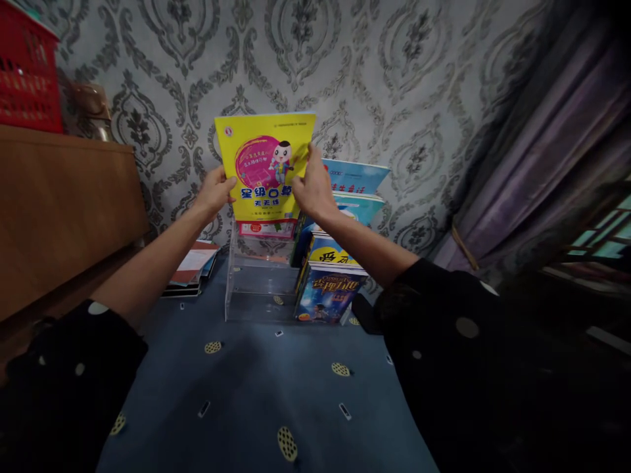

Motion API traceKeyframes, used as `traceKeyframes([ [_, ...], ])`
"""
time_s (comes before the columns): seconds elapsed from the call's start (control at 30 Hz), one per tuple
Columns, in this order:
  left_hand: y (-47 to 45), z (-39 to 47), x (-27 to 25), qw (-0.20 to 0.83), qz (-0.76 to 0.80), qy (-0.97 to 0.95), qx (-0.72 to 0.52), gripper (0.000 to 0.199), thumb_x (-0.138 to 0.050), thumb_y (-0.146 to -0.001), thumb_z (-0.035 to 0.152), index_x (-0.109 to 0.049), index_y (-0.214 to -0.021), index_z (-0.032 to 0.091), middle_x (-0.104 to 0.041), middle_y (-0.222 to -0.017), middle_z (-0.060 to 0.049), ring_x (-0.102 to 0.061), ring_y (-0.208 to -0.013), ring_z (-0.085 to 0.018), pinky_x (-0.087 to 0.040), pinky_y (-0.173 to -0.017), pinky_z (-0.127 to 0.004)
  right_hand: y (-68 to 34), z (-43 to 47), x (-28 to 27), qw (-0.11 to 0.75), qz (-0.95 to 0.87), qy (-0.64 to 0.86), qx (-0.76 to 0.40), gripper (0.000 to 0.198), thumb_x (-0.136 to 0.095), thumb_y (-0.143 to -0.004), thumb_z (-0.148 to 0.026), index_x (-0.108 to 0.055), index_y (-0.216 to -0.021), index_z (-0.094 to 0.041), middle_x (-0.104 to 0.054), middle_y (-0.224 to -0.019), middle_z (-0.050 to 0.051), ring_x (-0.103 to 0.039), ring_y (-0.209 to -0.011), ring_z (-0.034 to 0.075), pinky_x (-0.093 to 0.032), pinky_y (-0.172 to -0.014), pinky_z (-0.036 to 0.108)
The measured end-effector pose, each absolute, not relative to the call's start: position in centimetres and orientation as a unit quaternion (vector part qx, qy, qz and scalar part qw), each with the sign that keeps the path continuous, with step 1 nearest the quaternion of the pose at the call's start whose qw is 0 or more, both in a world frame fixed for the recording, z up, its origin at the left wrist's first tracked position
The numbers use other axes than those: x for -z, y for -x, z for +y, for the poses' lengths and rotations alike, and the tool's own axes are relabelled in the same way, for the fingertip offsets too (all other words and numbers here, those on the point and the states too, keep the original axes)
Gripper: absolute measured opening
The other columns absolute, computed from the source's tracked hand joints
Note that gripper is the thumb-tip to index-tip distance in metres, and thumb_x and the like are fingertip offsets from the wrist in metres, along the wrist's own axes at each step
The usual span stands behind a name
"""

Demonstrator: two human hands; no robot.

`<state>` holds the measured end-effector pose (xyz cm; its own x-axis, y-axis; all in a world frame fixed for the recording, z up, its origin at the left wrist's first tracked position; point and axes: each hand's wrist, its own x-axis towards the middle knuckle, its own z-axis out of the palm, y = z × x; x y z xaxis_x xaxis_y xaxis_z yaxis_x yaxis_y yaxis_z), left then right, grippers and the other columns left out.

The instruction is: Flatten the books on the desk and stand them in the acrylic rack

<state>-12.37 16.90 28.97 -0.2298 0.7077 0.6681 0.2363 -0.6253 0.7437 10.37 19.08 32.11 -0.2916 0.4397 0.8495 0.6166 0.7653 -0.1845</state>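
Yellow book: a thin, bright-yellow paperback with a magenta oval and a cartoon figure [263, 167], held upright at the back of the rack, cover facing the camera.
Left hand: the left hand [215, 190] pinches the book's left edge, thumb on the cover.
Right hand: the right hand [315, 187] grips the opposite edge — thumb in front, fingers partly hidden behind.
Lower edge: just in front of a pink-and-red book [266, 228]; whether it rests on anything, I cannot tell.
Rack: a clear, stepped plastic book rack [256, 281], its front left tiers bare.
Right column: a light-blue book [357, 176], a teal one [362, 205], a yellow-covered one [328, 255] and a dark-blue illustrated one [328, 295], stepping down towards the front.
Left of rack: a low pile of books and papers [194, 266] — beside a brown wooden cabinet [69, 203].
Underneath: dark-blue cloth with yellow pineapple prints [246, 387].
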Motion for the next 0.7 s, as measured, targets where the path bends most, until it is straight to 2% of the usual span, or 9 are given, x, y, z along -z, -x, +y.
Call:
traceKeyframes([
  [0.13, 12.5, 17.3, -28.9, 0.195, 0.381, -0.594, -0.681, 0.02, -0.062, -0.079, 0.015, -0.066, -0.099, 0.017, -0.073, -0.091, -0.004, -0.07, -0.085, -0.022, -0.058, -0.066, -0.028, -11.4, 18.1, -34.4, 0.506, -0.792, 0.32, 0.118, 0.043, -0.044, -0.093, -0.029, -0.036, -0.135, -0.023, -0.046, -0.141, 0.015, -0.051, -0.126, 0.032, -0.045, -0.105, 0.052],
  [0.3, 12.7, 18.2, -29.2, 0.248, 0.379, -0.598, -0.661, 0.018, -0.064, -0.076, 0.011, -0.067, -0.092, 0.019, -0.072, -0.085, -0.003, -0.069, -0.08, -0.021, -0.054, -0.063, -0.026, -12.3, 18.5, -36.1, 0.48, -0.785, 0.352, 0.173, 0.029, -0.05, -0.091, -0.027, -0.05, -0.119, -0.02, -0.052, -0.13, 0.015, -0.047, -0.125, 0.035, -0.037, -0.109, 0.058],
  [0.4, 12.5, 18.8, -28.9, 0.234, 0.405, -0.594, -0.654, 0.015, -0.065, -0.074, 0.011, -0.064, -0.087, 0.019, -0.07, -0.082, -0.002, -0.067, -0.076, -0.02, -0.054, -0.062, -0.026, -12.7, 19.6, -36.5, 0.466, -0.789, 0.356, 0.182, 0.027, -0.053, -0.09, -0.028, -0.053, -0.116, -0.02, -0.056, -0.126, 0.015, -0.047, -0.123, 0.037, -0.037, -0.108, 0.061],
  [0.53, 12.9, 19.6, -27.9, 0.183, 0.437, -0.576, -0.666, 0.014, -0.07, -0.074, 0.016, -0.058, -0.081, 0.019, -0.066, -0.074, -0.002, -0.067, -0.076, -0.022, -0.055, -0.065, -0.031, -13.0, 20.5, -36.6, 0.467, -0.789, 0.354, 0.186, 0.029, -0.054, -0.088, -0.029, -0.054, -0.117, -0.026, -0.056, -0.13, 0.012, -0.046, -0.125, 0.037, -0.041, -0.107, 0.06],
  [0.63, 13.3, 19.8, -27.2, 0.139, 0.455, -0.574, -0.667, 0.017, -0.07, -0.075, 0.018, -0.058, -0.086, 0.021, -0.066, -0.079, -0.003, -0.067, -0.085, -0.025, -0.055, -0.075, -0.035, -12.8, 20.8, -36.8, 0.459, -0.796, 0.352, 0.177, 0.03, -0.052, -0.087, -0.025, -0.055, -0.117, -0.027, -0.056, -0.133, 0.012, -0.046, -0.127, 0.037, -0.04, -0.109, 0.059],
  [0.7, 13.3, 19.8, -26.9, 0.139, 0.464, -0.585, -0.65, 0.015, -0.068, -0.077, 0.02, -0.059, -0.089, 0.021, -0.068, -0.084, -0.004, -0.067, -0.086, -0.024, -0.055, -0.076, -0.035, -12.5, 21.0, -37.0, 0.45, -0.806, 0.348, 0.162, 0.03, -0.051, -0.087, -0.023, -0.058, -0.116, -0.024, -0.056, -0.132, 0.014, -0.047, -0.128, 0.038, -0.037, -0.111, 0.06],
])
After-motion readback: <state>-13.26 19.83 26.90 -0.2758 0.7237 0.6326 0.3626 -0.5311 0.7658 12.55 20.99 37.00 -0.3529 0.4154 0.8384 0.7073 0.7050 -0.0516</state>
